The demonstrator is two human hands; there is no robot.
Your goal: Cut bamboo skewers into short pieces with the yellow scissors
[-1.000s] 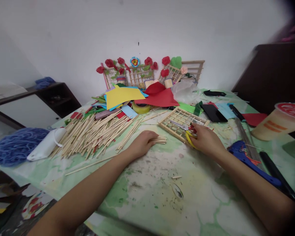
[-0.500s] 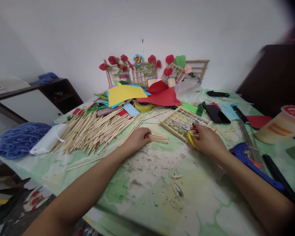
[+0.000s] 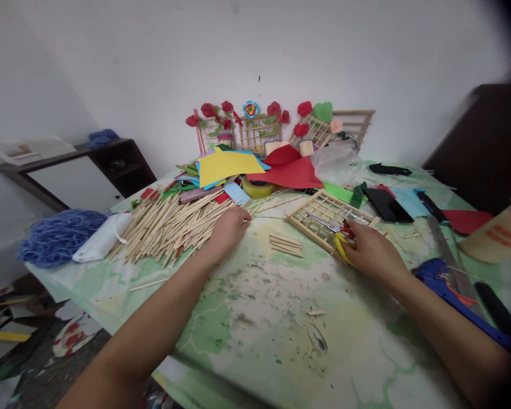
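My left hand (image 3: 229,230) lies at the right end of a heap of wooden sticks (image 3: 174,224), its fingertips pinched together. A small pale tip shows at them; what they hold is mostly hidden. To its right, a short row of cut sticks (image 3: 285,245) lies flat on the table. My right hand (image 3: 372,250) is closed around the yellow and red handles of a pair of scissors (image 3: 343,247). Their blades point left above a wooden stick lattice (image 3: 315,227), which lies flat partly beneath that hand.
Coloured paper (image 3: 230,167) and a tape roll (image 3: 258,187) lie at the back, before lattices with paper flowers (image 3: 259,128). Blue yarn (image 3: 62,236) sits left. A phone (image 3: 389,204), a blue glue gun (image 3: 434,272) and a drink cup (image 3: 500,236) stand or lie right.
My left hand has left the short cut sticks and moved up and left to the stick heap. The right hand still holds the scissors over the lattice. The whole view has shifted slightly.
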